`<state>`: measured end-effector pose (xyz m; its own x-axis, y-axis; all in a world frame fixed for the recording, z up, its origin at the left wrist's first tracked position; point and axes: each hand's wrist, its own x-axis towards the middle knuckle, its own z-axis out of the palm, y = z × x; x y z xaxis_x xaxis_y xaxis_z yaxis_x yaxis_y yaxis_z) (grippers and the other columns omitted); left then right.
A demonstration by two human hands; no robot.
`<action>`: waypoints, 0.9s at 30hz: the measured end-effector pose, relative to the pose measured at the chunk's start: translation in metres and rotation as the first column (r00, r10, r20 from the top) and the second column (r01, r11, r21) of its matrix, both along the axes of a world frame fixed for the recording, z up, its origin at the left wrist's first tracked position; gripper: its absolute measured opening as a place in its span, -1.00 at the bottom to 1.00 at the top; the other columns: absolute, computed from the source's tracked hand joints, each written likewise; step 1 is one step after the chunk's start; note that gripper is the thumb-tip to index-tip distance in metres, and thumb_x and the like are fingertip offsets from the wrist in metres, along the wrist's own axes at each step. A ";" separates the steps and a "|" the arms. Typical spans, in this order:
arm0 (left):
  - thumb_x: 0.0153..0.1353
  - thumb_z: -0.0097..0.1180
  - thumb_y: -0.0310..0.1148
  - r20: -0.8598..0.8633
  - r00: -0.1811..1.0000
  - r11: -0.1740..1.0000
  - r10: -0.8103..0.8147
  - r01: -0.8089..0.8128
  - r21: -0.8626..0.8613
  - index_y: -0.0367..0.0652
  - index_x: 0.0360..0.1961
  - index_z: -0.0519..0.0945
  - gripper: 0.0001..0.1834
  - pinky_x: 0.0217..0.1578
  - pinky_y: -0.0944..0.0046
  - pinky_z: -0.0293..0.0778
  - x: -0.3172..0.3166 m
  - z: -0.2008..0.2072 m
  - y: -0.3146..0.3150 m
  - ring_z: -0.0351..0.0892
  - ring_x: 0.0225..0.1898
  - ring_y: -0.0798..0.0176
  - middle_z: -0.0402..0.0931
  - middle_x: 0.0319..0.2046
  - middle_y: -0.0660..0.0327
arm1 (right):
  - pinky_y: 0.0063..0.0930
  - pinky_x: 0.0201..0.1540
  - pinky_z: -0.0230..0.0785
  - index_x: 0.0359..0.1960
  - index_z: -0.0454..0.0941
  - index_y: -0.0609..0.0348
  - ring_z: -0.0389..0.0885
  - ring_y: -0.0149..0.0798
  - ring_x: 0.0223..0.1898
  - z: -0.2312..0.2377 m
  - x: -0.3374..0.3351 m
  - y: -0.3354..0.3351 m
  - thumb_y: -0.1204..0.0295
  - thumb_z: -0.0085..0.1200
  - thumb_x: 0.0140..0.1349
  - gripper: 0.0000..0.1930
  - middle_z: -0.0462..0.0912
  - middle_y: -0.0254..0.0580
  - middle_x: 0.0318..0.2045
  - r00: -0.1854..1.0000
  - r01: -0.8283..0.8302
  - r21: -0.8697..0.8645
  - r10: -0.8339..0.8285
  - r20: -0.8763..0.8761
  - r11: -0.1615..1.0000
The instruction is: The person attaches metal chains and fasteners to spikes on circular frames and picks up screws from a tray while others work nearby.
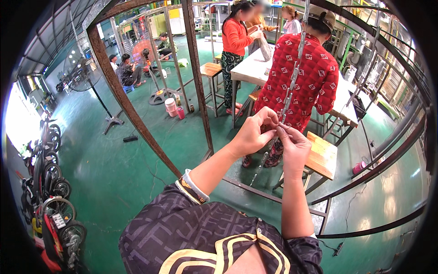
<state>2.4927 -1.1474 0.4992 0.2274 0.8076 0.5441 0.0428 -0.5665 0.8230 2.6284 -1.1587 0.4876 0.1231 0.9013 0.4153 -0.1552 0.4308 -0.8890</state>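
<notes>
In front of me a thin strand with small silvery pieces (292, 78) hangs down from the top of the view. My left hand (255, 135) and my right hand (295, 147) meet at it, fingertips pinched close together. Thumb and forefinger of each hand are closed on the strand where it passes between them. The exact bit in the fingertips is hidden and too small to make out. Below the hands the strand continues downward, with more silvery bits along it.
A rusty metal frame (199, 73) surrounds me. Just beyond stands a person in a red patterned outfit (292, 68) at a white table (248, 68), near a wooden stool (321, 155). A standing fan (82, 71) and parked motorbikes (52, 173) are at left. Other people work farther off.
</notes>
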 end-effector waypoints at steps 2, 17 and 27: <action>-0.06 0.11 -0.67 -0.051 0.999 0.999 0.016 -0.015 0.033 -0.21 -0.26 0.36 -0.68 -0.13 0.37 0.35 -0.001 0.003 0.000 0.51 -0.23 0.41 0.44 -0.38 0.26 | -0.71 -0.33 0.35 -0.32 0.61 0.31 0.52 -0.55 -0.43 -0.001 -0.002 -0.002 0.56 0.18 0.05 -0.86 0.64 -0.28 -0.44 0.996 0.066 0.063 -0.069 0.048 0.996; 0.03 0.21 -0.39 0.136 0.805 0.574 0.577 -0.518 0.634 -0.29 -0.34 0.60 -0.80 -0.48 0.51 0.41 -0.017 0.183 0.120 0.54 -0.53 0.47 0.60 -0.57 0.20 | -0.72 -0.32 0.39 -0.38 0.60 0.32 0.54 -0.55 -0.42 0.004 -0.010 0.007 0.62 0.19 0.01 -0.89 0.60 -0.32 -0.46 0.983 0.114 0.218 -0.141 0.114 0.969; -0.09 0.21 -0.31 0.149 0.664 0.472 0.733 -0.654 0.590 -0.22 -0.49 0.62 -0.80 -0.42 0.11 0.45 0.052 0.242 0.132 0.57 -0.48 -0.01 0.54 -0.59 -0.03 | -0.70 -0.33 0.43 -0.37 0.59 0.34 0.53 -0.52 -0.44 0.013 0.002 0.011 0.66 0.16 0.02 -0.89 0.53 -0.34 -0.45 0.995 0.085 0.235 -0.095 0.029 0.968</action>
<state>2.5447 -1.0155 0.7412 -0.1803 0.2821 0.9423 0.6975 -0.6388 0.3247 2.6300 -1.1474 0.5006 0.1783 0.7649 0.6190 -0.0727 0.6376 -0.7670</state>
